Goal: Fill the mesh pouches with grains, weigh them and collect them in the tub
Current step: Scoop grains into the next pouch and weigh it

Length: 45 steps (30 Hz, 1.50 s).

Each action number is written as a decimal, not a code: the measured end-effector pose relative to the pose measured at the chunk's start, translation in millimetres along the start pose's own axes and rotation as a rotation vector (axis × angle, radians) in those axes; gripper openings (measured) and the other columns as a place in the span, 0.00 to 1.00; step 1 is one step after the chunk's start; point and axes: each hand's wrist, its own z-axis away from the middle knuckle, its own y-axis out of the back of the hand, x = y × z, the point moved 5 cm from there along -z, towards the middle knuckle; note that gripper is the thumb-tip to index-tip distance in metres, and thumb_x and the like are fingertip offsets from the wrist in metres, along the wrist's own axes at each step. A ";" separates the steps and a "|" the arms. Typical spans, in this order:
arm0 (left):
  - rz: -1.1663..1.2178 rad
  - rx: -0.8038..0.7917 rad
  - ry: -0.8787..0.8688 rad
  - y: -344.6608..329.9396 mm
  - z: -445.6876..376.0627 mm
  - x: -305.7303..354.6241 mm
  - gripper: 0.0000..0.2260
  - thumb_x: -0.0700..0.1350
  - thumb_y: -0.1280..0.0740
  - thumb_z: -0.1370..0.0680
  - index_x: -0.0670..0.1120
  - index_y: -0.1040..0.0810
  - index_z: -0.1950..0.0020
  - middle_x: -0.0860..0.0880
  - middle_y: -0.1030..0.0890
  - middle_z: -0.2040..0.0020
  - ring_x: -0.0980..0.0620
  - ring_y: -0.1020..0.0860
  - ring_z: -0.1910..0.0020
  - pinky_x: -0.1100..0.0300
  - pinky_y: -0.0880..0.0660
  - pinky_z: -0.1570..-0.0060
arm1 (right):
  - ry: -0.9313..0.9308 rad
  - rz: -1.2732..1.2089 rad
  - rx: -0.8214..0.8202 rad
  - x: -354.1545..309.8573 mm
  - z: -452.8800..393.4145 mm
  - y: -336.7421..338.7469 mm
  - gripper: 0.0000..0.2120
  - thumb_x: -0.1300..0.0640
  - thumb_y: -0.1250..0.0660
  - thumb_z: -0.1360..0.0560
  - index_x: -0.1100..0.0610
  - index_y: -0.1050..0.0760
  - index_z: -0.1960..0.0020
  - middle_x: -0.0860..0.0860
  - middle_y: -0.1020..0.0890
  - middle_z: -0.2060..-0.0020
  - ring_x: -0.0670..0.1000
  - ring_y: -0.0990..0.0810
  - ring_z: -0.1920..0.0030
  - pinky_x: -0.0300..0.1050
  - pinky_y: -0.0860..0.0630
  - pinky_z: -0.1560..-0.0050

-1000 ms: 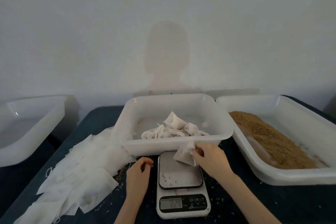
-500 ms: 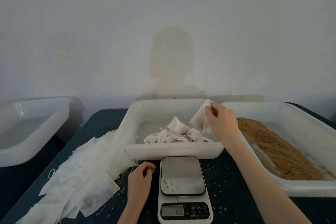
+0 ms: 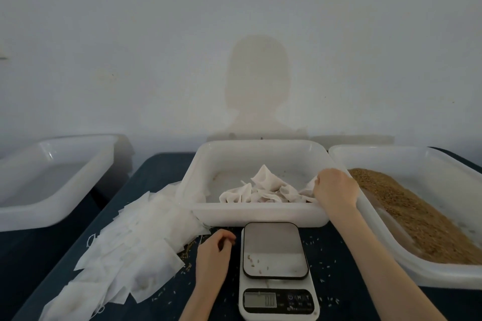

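Note:
The white middle tub [image 3: 260, 215] holds several filled mesh pouches [image 3: 263, 187]. My right hand [image 3: 335, 187] is lowered into the tub's right end and still pinches a filled pouch [image 3: 310, 186] that lies against the pile. Curled loosely, my left hand [image 3: 215, 253] rests on the dark table left of the scale and holds nothing. The white kitchen scale [image 3: 276, 268] stands in front of the tub, its steel plate bare except for a few stray grains. A heap of empty mesh pouches [image 3: 130, 253] spreads at the left. Brown grain [image 3: 422, 214] fills the right tub [image 3: 391, 250].
A third white tub [image 3: 49, 180], with nothing in it, sits at the far left beyond the table's edge. Loose grains are scattered on the dark table [image 3: 331, 250] around the scale. A plain wall rises close behind the tubs.
My right hand lifted the filled pouch off the scale, carried it over the middle tub and has lowered it onto the pile. The left hand stayed put.

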 end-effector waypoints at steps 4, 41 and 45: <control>0.001 -0.010 0.004 0.7 1.5 2.3 0.16 0.39 0.38 0.22 0.60 0.25 0.60 0.62 0.21 0.61 0.70 0.25 0.59 0.77 0.32 0.59 | -0.020 -0.114 -0.095 7.0 -2.3 -3.9 0.09 0.55 0.41 0.21 0.54 0.22 0.53 0.50 0.20 0.60 0.52 0.22 0.60 0.41 0.29 0.63; 0.000 0.229 -0.162 74.5 28.6 30.9 0.07 0.49 0.33 0.23 0.53 0.20 0.46 0.61 0.21 0.55 0.65 0.24 0.56 0.73 0.29 0.58 | 0.288 -1.228 -0.655 -154.4 126.0 -14.3 0.16 0.51 0.43 0.18 0.55 0.23 0.61 0.48 0.17 0.67 0.45 0.21 0.71 0.34 0.26 0.70; 0.101 0.166 -0.164 64.5 27.0 38.7 0.06 0.50 0.33 0.23 0.57 0.20 0.47 0.63 0.20 0.55 0.67 0.23 0.54 0.74 0.28 0.57 | 0.205 -1.302 -0.709 -145.8 122.8 -9.5 0.15 0.55 0.42 0.19 0.59 0.22 0.59 0.49 0.17 0.67 0.47 0.18 0.69 0.34 0.25 0.69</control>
